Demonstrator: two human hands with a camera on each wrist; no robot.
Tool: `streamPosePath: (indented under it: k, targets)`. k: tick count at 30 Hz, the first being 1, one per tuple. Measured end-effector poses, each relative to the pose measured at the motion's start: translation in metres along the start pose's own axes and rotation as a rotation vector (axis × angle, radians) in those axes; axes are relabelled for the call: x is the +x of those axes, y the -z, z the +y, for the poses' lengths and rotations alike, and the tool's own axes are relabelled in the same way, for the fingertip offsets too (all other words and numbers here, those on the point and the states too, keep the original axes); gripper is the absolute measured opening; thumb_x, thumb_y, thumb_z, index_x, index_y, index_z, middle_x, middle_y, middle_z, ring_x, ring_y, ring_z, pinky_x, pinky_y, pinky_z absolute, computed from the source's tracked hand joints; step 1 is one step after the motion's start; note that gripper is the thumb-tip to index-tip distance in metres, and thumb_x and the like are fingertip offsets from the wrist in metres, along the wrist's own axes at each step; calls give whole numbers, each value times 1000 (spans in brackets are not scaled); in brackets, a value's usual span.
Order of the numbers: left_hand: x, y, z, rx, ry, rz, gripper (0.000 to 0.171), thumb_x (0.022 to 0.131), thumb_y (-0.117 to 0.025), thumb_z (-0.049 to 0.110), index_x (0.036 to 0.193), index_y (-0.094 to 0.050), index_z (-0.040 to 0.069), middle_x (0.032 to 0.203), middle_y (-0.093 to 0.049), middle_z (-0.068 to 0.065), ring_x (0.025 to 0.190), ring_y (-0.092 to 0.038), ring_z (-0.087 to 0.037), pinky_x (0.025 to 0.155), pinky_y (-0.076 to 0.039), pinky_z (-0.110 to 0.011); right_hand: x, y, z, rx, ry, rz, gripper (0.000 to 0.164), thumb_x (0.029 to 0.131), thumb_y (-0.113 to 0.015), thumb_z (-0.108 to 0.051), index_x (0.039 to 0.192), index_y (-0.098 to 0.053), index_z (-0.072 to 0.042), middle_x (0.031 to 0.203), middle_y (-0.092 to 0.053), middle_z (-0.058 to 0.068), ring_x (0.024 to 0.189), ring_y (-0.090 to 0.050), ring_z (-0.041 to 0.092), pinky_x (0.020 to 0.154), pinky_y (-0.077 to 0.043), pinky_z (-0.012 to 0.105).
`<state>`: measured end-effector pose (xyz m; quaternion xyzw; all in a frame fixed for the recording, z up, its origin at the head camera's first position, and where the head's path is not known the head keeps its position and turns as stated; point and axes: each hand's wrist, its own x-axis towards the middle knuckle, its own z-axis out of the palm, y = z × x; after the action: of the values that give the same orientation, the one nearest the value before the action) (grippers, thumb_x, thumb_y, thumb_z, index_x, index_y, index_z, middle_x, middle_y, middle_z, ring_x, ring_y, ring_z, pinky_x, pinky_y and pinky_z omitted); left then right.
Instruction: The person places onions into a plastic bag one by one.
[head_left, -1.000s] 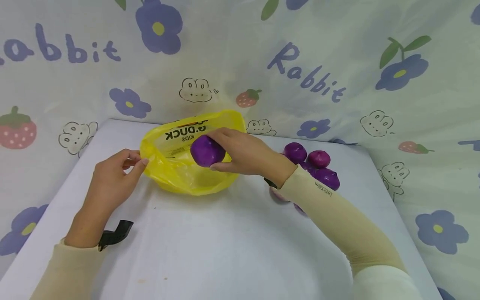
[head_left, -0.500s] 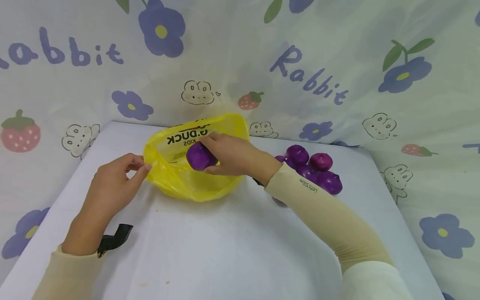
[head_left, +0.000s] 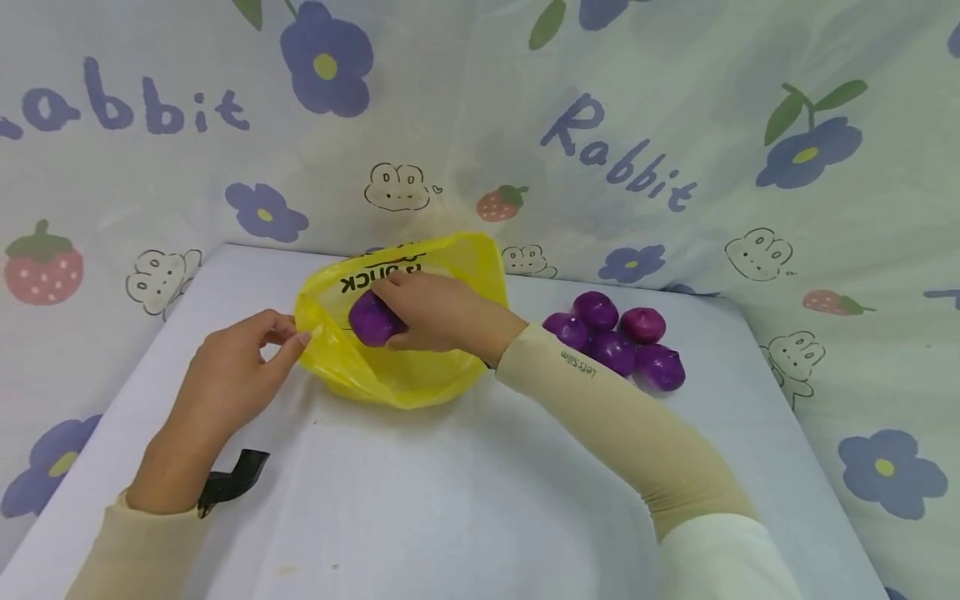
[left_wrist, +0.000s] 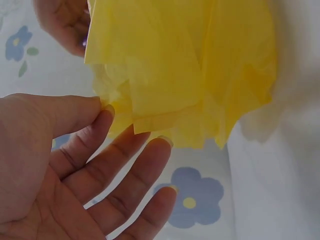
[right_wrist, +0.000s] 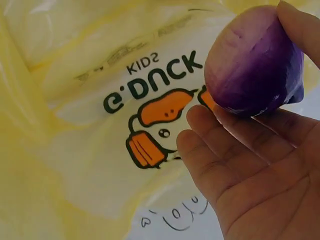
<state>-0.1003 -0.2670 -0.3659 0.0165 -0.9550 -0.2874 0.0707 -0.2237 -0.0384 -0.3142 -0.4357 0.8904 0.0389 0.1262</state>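
A yellow plastic bag (head_left: 408, 387) stands with its mouth wide on the white table, dark lettering printed on it. My left hand (head_left: 232, 371) pinches the left edge of its rim between thumb and index finger; the left wrist view shows the other fingers (left_wrist: 145, 175) spread below the crumpled film. In my right hand (head_left: 446, 312) is a glossy purple onion (head_left: 373, 319), inside the bag's mouth near its left side. The right wrist view shows the onion (right_wrist: 255, 60) between thumb and fingertips, with the bag's duck print (right_wrist: 165, 107) behind it.
Several more purple onions (head_left: 611, 352) lie clustered on the right of the table, partly behind my right sleeve (head_left: 592, 408). A patterned cloth (head_left: 450, 100) hangs behind the table (head_left: 420, 500). A black wrist strap piece (head_left: 236, 475) juts from my left wrist.
My right hand has moved left and slightly down, carrying the onion deeper into the bag's mouth. The left hand keeps its pinch on the rim. More of the onion cluster shows now.
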Motion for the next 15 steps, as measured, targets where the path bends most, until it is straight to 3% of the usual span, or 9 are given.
streamPosePath:
  k: [9, 15]
  targets:
    - [-1, 1, 0, -1, -1, 1, 32, 106, -61, 36, 115, -66, 5, 119, -71, -20, 96, -61, -40, 76, -52, -55, 15, -3, -2, 25, -8, 3, 81, 97, -73, -49, 160, -37, -14, 148, -53, 4, 124, -56, 17, 108, -47, 31]
    - [-2, 1, 0, -2, -9, -2, 32, 106, -61, 36, 115, -66, 6, 119, -71, -19, 94, -61, -37, 75, -51, -52, 25, -10, -2, 55, -45, -19, 80, 97, -72, -52, 160, -38, -17, 151, -52, 2, 128, -54, 15, 110, -45, 31]
